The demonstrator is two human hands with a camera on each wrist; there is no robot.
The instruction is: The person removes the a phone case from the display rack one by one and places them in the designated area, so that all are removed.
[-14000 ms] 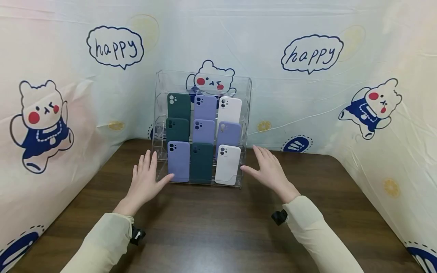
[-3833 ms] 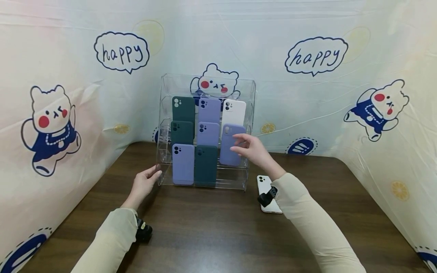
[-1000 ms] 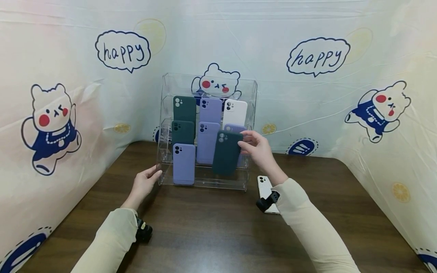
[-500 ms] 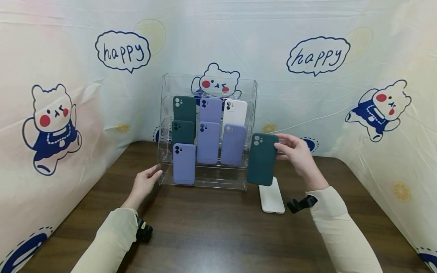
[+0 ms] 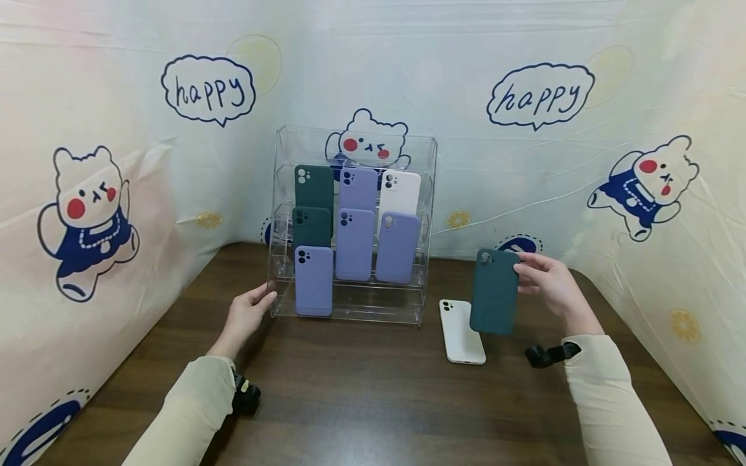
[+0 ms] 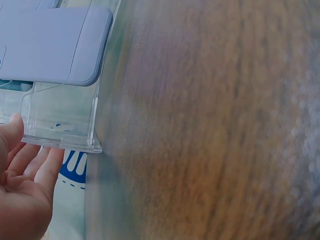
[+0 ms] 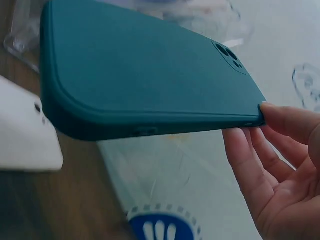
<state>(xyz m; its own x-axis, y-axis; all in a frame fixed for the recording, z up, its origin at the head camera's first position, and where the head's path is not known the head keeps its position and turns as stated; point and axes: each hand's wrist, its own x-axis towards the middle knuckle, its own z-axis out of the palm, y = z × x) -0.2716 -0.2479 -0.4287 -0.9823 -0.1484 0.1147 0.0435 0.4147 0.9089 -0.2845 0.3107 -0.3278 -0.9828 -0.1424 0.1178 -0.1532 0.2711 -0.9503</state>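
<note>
A dark green phone case [image 5: 494, 291] is pinched near its camera end by my right hand [image 5: 550, 285], held up over the table. In the right wrist view, thumb and fingers take the case's [image 7: 150, 70] edge. My left hand [image 5: 245, 317] holds the lower left side of a clear acrylic display rack [image 5: 379, 310], thumb on one face of the side wall and fingers behind. On the rack's bottom tier stands one lavender case [image 5: 313, 281]. Higher up are two green cases [image 5: 313, 184], several lavender ones [image 5: 355, 246] and a white one [image 5: 399, 192].
A white phone case [image 5: 462, 333] lies flat on the brown wooden table [image 5: 361, 388], right of the rack, its upper right side partly behind the green case. A printed cloth [image 5: 454, 77] surrounds the table at the back and sides.
My right hand has lifted the green case from the bottom tier and carried it right, past the rack. Earlier, the white case left that tier for the table. My left hand stays on the rack.
</note>
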